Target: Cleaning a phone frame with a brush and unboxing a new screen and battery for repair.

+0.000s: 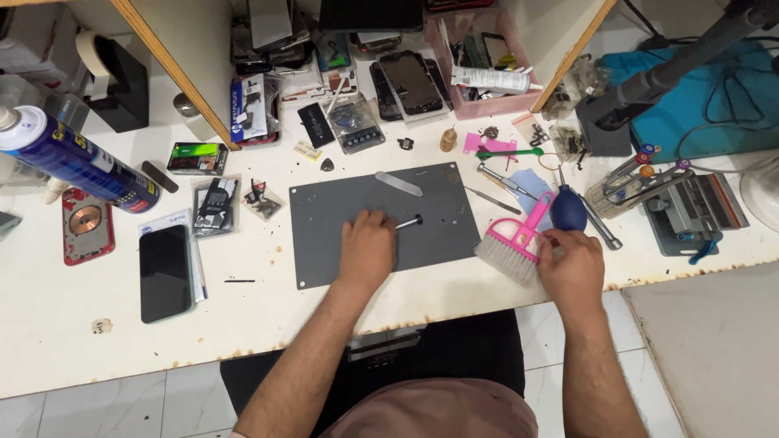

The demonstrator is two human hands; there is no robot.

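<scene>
Far left on the white workbench, one blue spray can is lying on its side, its nozzle end pointing up-left. Beside it one red phone back cover and one dark phone are lying flat, the phone's long axis running toward and away from the person.

At the middle, one grey work mat is lying on the bench, with a single flat metal blade resting near its far edge. The left hand is resting on the mat, fingers curled shut around one small metal-tipped tool; the tool's long axis is running left to right, its tip pointing right and sticking out past the knuckles.

Just off the mat's right edge, one pink brush is lying slanted, bristles toward the person, handle pointing up-right toward one blue air blower. The right hand is sitting beside the brush, fingers bent and touching it; I cannot tell whether it is gripping it.
</scene>
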